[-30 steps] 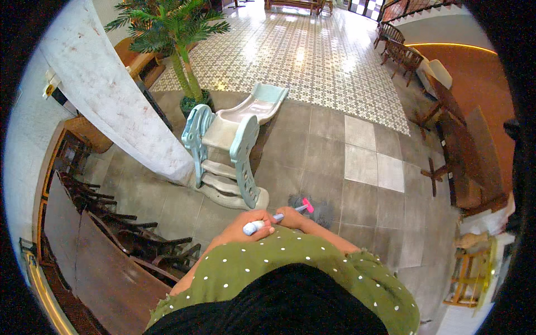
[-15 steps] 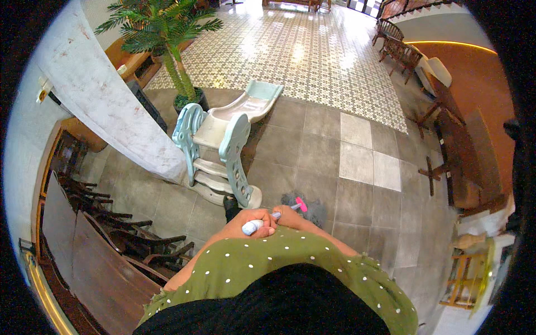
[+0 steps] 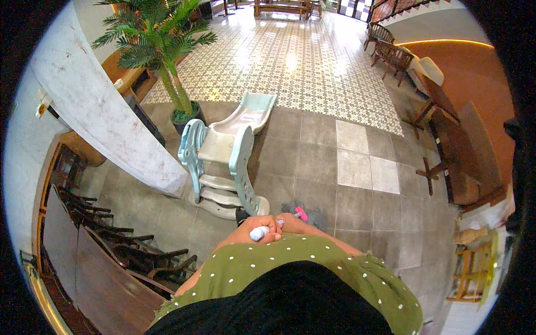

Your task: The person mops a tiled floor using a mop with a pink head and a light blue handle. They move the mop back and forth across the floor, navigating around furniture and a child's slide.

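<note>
A mop (image 3: pixel 301 214), seen from above along its pole, has a pale bluish-white grip end, a pink joint and a grey mop head spread on the tiles. My left hand (image 3: pixel 262 229) is closed around the pole just below the pale end, close to my waist. Farther down the pole, my right hand (image 3: pixel 290 223) is wrapped round it, its fingers mostly hidden from above. Just ahead of my left hand is the stepped end of a child's plastic slide (image 3: pixel 223 167) in pale blue and beige. Part of a dark shoe (image 3: pixel 242 215) shows beside its base.
A potted palm (image 3: pixel 187 111) stands behind the slide, next to a slanting white pillar (image 3: pixel 106 106). Stacked dark chairs (image 3: pixel 139 251) and brown tabletops (image 3: pixel 106 279) lie at left. Along the right are a tipped table (image 3: pixel 458 151) and wooden chairs (image 3: pixel 393 56). Patterned tile (image 3: pixel 279 72) covers the far floor.
The slide and palm base sit slightly lower in view. Both hands have shifted a little to the right in view, still on the mop, and less of the pole shows between right hand and pink joint.
</note>
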Demonstrator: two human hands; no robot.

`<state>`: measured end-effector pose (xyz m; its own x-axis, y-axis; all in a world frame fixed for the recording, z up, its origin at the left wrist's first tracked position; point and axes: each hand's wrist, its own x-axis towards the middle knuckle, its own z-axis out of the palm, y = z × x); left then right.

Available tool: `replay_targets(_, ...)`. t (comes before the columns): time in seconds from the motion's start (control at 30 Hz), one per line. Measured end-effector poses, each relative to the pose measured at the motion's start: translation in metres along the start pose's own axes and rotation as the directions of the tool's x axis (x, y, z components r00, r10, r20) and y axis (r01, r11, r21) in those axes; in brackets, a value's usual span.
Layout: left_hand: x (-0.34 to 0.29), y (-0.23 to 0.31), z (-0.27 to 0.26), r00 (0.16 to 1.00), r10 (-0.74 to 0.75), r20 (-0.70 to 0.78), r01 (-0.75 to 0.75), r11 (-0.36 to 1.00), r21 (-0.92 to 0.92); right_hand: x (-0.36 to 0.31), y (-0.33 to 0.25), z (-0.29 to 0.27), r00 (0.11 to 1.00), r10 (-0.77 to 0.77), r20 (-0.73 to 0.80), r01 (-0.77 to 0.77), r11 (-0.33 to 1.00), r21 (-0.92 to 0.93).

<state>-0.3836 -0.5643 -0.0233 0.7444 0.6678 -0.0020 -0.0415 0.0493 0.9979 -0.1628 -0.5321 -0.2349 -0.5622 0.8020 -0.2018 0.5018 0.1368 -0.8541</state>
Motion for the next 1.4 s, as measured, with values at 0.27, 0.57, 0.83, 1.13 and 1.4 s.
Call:
replay_targets(0.27, -0.009, 0.003, -0.003, 1.000, 0.007, 0.010, -0.007, 1.000, -0.018, 0.002, 0.003, 0.011, 0.999, 0.018, -0.036, -0.020, 0.998, -0.051)
replay_targets(0.57, -0.065, -0.012, -0.051, 0.993, 0.021, -0.114, -0.028, 0.998, -0.057, 0.048, -0.037, 0.057, 0.997, 0.077, -0.028, -0.081, 0.974, -0.211)
replay_targets(0.83, -0.050, -0.011, -0.054, 0.998, 0.055, -0.015, -0.055, 0.998, 0.018, 0.040, -0.028, 0.070, 0.952, 0.109, -0.287, -0.131, 0.990, -0.059)
replay_targets(1.13, -0.039, -0.009, -0.077, 0.962, 0.135, 0.237, -0.184, 0.963, 0.199, 0.042, -0.020, 0.097, 0.814, 0.124, -0.568, -0.140, 0.990, 0.015)
replay_targets(1.4, -0.033, 0.013, -0.100, 0.956, 0.079, 0.283, -0.171, 0.933, 0.316, 0.062, -0.024, 0.100, 0.763, 0.183, -0.619, -0.189, 0.980, 0.056)
